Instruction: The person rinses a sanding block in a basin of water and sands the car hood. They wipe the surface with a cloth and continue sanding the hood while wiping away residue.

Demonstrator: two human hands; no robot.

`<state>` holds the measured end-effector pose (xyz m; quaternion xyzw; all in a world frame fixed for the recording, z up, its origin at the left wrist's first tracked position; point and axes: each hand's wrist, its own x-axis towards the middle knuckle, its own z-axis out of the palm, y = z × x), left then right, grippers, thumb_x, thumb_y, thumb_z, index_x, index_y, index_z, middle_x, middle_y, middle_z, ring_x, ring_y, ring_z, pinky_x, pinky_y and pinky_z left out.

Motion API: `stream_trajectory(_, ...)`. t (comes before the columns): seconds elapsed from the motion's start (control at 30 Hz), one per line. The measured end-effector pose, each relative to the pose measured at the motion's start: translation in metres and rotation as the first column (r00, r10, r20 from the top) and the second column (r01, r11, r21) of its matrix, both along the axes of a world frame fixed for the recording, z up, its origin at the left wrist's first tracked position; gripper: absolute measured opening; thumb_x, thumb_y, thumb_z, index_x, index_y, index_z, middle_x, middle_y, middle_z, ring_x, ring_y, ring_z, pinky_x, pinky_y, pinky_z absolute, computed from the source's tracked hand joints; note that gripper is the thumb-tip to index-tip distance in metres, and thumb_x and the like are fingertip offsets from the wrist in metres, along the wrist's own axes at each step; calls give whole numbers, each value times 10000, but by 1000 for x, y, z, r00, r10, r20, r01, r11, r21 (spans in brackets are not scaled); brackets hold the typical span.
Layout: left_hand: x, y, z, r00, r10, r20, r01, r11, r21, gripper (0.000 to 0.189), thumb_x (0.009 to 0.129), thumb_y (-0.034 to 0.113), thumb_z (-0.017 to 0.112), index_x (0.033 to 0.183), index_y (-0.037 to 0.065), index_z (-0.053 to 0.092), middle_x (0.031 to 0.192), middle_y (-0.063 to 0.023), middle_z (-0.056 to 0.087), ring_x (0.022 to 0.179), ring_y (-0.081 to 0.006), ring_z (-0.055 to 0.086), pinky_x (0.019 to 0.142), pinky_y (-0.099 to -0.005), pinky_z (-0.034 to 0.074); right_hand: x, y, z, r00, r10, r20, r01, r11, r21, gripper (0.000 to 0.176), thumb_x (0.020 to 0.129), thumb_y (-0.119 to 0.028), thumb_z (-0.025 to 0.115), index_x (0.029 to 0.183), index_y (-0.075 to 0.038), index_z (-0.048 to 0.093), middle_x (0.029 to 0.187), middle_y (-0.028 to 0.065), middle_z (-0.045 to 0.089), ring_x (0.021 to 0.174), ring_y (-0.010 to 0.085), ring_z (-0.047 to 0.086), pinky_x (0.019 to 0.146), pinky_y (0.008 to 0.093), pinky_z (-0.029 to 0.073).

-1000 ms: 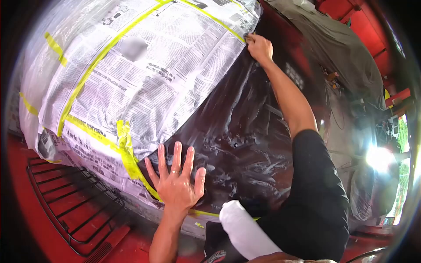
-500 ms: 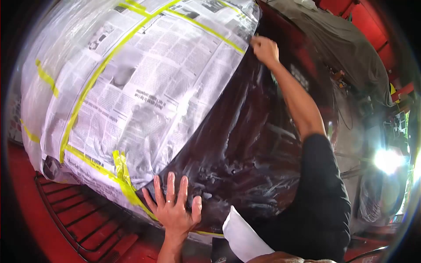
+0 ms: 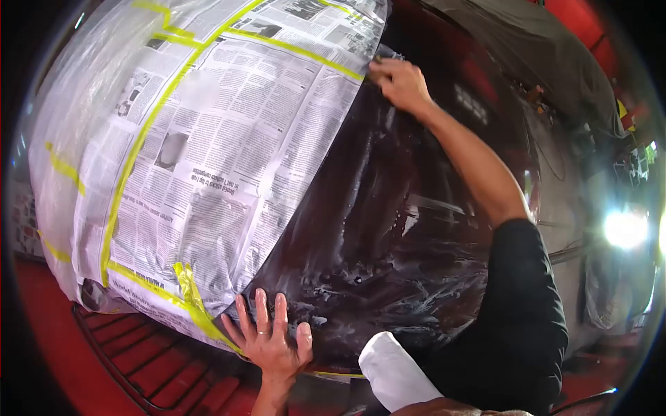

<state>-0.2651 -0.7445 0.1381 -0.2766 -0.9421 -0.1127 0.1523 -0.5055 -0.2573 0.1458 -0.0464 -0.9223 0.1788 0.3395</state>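
Observation:
A dark, wet, glossy panel (image 3: 374,208) with whitish streaks curves across the middle. Newspaper sheets (image 3: 229,125) joined by yellow tape (image 3: 149,132) cover the surface on its left. My left hand (image 3: 270,336) lies with spread fingers on the panel's lower edge, beside the taped paper corner, holding nothing. Far up the panel, at the paper's edge, my right hand (image 3: 401,82) is closed with bent fingers; what it presses or holds is too small and hidden to make out.
Clear plastic sheeting (image 3: 76,118) lies beyond the newspaper. Below left is a black metal rack (image 3: 152,367) on a red floor. A grey cover (image 3: 541,55) drapes the upper right, and a bright lamp (image 3: 626,229) shines at the right.
The view has shifted a little. My right hand has moved slightly left relative to the panel and still sits near the paper's edge. My left hand stays spread at the lower edge.

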Motion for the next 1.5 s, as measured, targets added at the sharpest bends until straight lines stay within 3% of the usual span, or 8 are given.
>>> stream_trajectory(0.17, 5, -2, 1, 1000, 8, 3, -8, 1000, -25, 537, 899, 427, 567, 1326, 119, 670, 1527, -123, 497, 1436, -452, 384, 1184, -671, 144, -34, 5, 10, 975, -222, 14, 222, 974, -50, 218, 865, -245, 570, 907, -163, 768, 948, 163, 728, 865, 376, 705, 771, 487, 573)
stream_trajectory(0.43, 2, 6, 5, 1000, 26, -1, -26, 1000, -10, 608, 908, 345, 584, 1450, 72, 547, 1555, -178, 447, 1468, -429, 337, 1208, -618, 129, 110, -128, 21, 962, 250, 108, -265, 952, 153, 206, 764, -137, 644, 951, -142, 731, 1013, 111, 706, 1037, 310, 661, 908, 443, 544)
stream_trajectory(0.57, 0, 6, 6, 997, 74, 2, -74, 997, -18, 625, 914, 353, 587, 1464, 62, 527, 1554, -189, 442, 1466, -419, 346, 1206, -618, 140, 8, -17, -7, 960, -258, -108, 260, 966, 0, 208, 747, -152, 625, 910, -115, 749, 921, 125, 730, 967, 314, 691, 797, 461, 562)
stream_trajectory(0.83, 1, 9, 6, 997, 43, -69, -44, 999, -10, 456, 966, 312, 548, 1364, 114, 649, 1508, -120, 525, 1455, -399, 376, 1204, -608, 160, 170, -214, 3, 923, 384, -14, -382, 921, 80, 278, 762, -136, 660, 1022, -156, 756, 1141, 145, 684, 1098, 350, 626, 885, 469, 547)
stream_trajectory(0.9, 3, 6, 4, 997, 19, -80, -16, 999, 37, 429, 967, 308, 552, 1343, 137, 671, 1491, -114, 543, 1439, -400, 399, 1203, -613, 160, 112, -145, 36, 934, 12, 357, -63, 990, 130, 235, 789, -135, 654, 996, -141, 767, 1126, 161, 677, 1049, 380, 643, 836, 482, 567)
stream_trajectory(1.0, -2, 8, 2, 992, 18, -126, -7, 996, 84, 407, 967, 309, 555, 1313, 144, 692, 1463, -116, 570, 1415, -409, 429, 1195, -618, 172, 55, -90, 3, 988, -155, -16, 154, 986, -70, 176, 778, -118, 647, 928, -106, 737, 994, 174, 668, 888, 389, 664, 768, 498, 570)
stream_trajectory(1.3, -1, 8, -11, 982, 89, -167, -75, 993, 90, 473, 1016, 352, 488, 1376, 72, 614, 1452, -134, 574, 1391, -364, 463, 1191, -584, 209, 232, -256, -4, 939, 316, 133, -315, 949, -35, 293, 795, -149, 653, 1080, -134, 721, 1221, 160, 663, 1067, 381, 627, 935, 480, 514)
stream_trajectory(1.5, -9, 9, -20, 971, 140, -195, -162, 981, -103, 563, 1014, 450, 485, 1481, 137, 516, 1544, -91, 483, 1448, -320, 396, 1181, -598, 216, 417, -181, 19, 996, 51, -76, -60, 990, -130, 399, 818, -187, 723, 1208, -101, 703, 1252, 154, 641, 1148, 349, 590, 1012, 455, 462)
